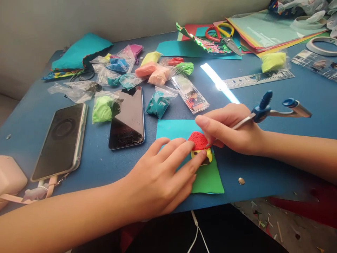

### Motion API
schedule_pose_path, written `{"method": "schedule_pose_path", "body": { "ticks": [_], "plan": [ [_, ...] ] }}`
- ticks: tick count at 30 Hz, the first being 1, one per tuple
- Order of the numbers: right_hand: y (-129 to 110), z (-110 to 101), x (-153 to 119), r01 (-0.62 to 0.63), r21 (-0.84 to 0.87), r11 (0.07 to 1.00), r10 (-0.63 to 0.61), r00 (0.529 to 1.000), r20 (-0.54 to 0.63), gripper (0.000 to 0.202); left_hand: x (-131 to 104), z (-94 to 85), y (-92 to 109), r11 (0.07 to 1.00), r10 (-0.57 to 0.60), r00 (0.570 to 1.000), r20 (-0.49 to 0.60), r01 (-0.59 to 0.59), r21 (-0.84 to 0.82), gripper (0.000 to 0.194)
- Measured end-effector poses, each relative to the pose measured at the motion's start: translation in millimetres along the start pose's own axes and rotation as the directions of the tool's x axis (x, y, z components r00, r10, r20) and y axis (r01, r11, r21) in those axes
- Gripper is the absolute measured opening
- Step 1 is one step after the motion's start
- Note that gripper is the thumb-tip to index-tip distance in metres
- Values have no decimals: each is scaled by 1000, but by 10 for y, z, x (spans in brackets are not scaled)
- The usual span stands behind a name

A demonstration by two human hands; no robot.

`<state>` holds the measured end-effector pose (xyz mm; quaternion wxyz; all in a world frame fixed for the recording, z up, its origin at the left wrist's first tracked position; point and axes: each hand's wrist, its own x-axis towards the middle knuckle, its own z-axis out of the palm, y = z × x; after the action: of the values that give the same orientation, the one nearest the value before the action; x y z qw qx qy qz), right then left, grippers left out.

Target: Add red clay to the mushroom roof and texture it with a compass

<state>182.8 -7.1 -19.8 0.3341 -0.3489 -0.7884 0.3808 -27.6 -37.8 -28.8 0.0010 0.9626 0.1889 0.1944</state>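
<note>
A small clay figure point(198, 141) with a dotted red top and a yellow lower part with dark patches lies on a sheet that is light blue at the back and green point(210, 179) at the front. My left hand point(171, 172) lies over the sheet, fingers spread, its fingertips touching the figure's left side and yellow part. In my right hand point(231, 130) is a drawing compass point(259, 111), pinched near its point, which meets the figure's right side where red borders yellow. The compass's other leg sticks out to the right.
Two phones point(61, 137) point(129, 119) lie at the left. Bags of coloured clay point(158, 103) spread behind them. Scissors point(223, 35), paper sheets point(265, 30), a metal ruler point(255, 80) and a tape roll point(322, 45) are further back. A white cable point(195, 219) hangs at the front edge.
</note>
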Motion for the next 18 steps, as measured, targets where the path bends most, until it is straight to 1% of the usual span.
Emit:
{"method": "schedule_pose_path", "body": {
  "ticks": [2,4,9,14,18],
  "plan": [
    [-15,24,-33,45,32,998,-47,998,48,50,-3,-9,-2,1000,20,1000,-7,-20,-4,32],
    [-15,49,-56,62,52,997,-66,995,71,50,-4,-13,-1,999,50,999,-19,-50,-20,29],
    [16,91,-61,69,-24,997,-66,993,100,53,6,-10,-3,997,71,996,-51,-71,2,27],
    [24,94,-48,35,-64,997,-30,995,91,56,-1,-12,-18,998,70,997,-45,-70,0,28],
    [26,103,-47,93,-46,995,-89,993,77,51,-4,-1,-16,997,71,996,-52,-71,17,28]
  ]
}}
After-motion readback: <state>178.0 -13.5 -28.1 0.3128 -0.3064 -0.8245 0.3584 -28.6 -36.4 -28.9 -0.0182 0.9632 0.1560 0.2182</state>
